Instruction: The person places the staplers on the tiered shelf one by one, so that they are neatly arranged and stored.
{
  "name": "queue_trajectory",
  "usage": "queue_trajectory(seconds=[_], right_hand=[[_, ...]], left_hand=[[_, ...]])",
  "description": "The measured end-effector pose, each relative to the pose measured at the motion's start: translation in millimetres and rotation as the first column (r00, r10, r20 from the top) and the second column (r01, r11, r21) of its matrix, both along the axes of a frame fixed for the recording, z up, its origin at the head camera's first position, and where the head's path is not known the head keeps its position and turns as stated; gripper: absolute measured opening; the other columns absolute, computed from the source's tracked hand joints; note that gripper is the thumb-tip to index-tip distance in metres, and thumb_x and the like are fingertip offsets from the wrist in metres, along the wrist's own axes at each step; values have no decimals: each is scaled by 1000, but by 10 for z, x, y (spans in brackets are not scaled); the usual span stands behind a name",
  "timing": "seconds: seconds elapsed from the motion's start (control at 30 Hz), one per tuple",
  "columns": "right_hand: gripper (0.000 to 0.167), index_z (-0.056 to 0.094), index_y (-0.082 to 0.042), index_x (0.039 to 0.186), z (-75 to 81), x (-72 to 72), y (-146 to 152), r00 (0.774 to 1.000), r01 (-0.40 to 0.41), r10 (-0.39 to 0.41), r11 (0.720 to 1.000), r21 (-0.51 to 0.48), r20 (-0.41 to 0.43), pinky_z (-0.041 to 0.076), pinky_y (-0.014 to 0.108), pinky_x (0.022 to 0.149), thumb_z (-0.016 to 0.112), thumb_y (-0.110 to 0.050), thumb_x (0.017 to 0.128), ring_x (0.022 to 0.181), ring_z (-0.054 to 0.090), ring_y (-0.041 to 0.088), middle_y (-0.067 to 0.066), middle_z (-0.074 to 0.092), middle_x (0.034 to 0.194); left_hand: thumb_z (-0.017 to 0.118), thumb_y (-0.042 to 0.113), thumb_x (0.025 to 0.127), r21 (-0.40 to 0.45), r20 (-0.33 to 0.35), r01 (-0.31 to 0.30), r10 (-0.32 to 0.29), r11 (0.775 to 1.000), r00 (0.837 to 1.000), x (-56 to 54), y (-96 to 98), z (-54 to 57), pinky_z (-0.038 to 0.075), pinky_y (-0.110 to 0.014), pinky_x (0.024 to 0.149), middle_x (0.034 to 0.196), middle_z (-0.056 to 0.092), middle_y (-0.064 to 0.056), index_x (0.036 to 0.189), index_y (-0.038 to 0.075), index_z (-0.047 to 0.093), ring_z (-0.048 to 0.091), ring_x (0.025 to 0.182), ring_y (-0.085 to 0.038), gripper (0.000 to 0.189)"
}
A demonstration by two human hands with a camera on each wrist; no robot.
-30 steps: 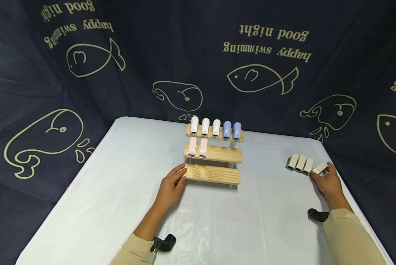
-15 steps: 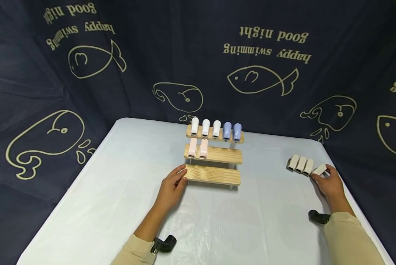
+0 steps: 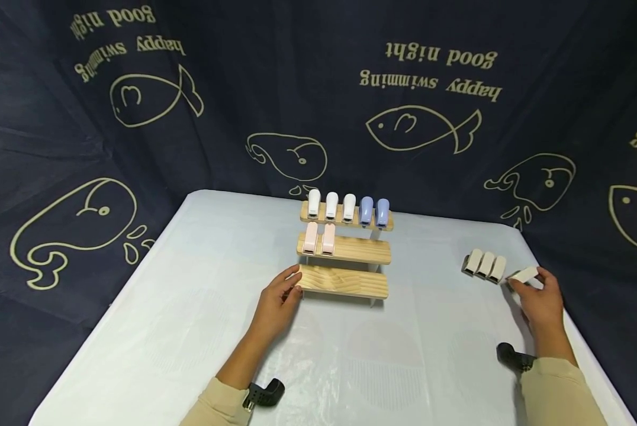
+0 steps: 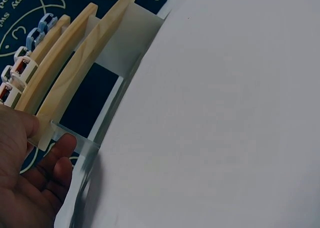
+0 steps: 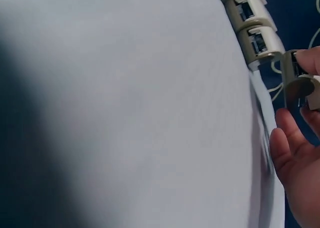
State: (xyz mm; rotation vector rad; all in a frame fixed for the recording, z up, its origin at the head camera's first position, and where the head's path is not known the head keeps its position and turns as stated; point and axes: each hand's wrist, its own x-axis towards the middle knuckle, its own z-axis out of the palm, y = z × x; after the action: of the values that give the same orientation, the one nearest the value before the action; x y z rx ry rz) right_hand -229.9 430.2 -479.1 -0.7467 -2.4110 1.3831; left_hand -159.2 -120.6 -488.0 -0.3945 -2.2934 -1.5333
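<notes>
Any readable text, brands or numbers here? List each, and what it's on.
"good night": navy-blue fabric backdrop, twice, upside down in the head view.
"happy swimming": same backdrop, twice, upside down.
"ing": same backdrop, right edge, rest cut off.
Left wrist view: same words, cropped.
Marks on the white rounded staplers: too small to read.
No brands or numbers readable.

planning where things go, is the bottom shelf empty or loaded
Empty: the bottom shelf shows bare wood along its length, with the left hand holding one end.

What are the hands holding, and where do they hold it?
The right hand pinches a cream stapler by its body, though exactly where is partly hidden. The left hand grips the bottom shelf by its left end.
</notes>
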Motion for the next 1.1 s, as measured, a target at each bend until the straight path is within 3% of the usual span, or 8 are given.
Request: queue_trajectory(seconds=[0.07,0.13,0.3,0.57,0.77,1.1], right_hand=[[80,24,-11,157,34,39,-12,999,11,-12,999,-40,-34,42,11,58,68,-19,91,80,49,-4,0,49,134],[79,26,-14,157,69,76,-30,998,7,-12,998,-69,-67,43,10,55,70,-17,90,76,48,-8,-6,48,128],[77,27,-15,156,150,151,-98,992,-37,29,997,-65,-119,46,6,61,69,-12,91,89,48,-10,3,38,148],[76,26,-10,157,228,228,-327,981,-93,91,996,-8,-174,42,3,73,67,-10,93,116,48,4,11,37,147],[73,33,-9,155,262,294,-600,953,-152,148,988,5,-264,41,5,78,68,-2,91,112,49,0,10,43,142],[72,33,-7,154,449,358,-1031,911,-268,290,957,112,-292,42,5,77,69,-4,92,105,49,-4,16,44,143]], left_hand=[[61,-2,96,0,3,0,0,1000,1000,2,0,-3,57,-26,76,142,55,-10,126,-9,62,69,92,-19,31],[61,-2,96,4,3,2,-2,1000,1000,4,0,-2,57,-26,77,142,55,-10,126,-9,62,69,92,-19,31],[61,-3,96,5,4,6,-6,1000,1000,6,1,2,57,-25,77,142,55,-10,126,-9,62,69,92,-20,31],[61,-2,96,1,3,1,-1,1000,1000,9,5,11,58,-26,77,142,55,-10,127,-9,62,69,92,-20,31],[61,-2,96,8,8,-3,3,1000,1000,0,-3,5,57,-26,79,142,55,-10,127,-9,62,69,93,-19,31],[60,-2,97,8,15,-1,1,1000,1000,2,5,5,57,-26,78,142,55,-10,126,-10,62,69,92,-19,31]])
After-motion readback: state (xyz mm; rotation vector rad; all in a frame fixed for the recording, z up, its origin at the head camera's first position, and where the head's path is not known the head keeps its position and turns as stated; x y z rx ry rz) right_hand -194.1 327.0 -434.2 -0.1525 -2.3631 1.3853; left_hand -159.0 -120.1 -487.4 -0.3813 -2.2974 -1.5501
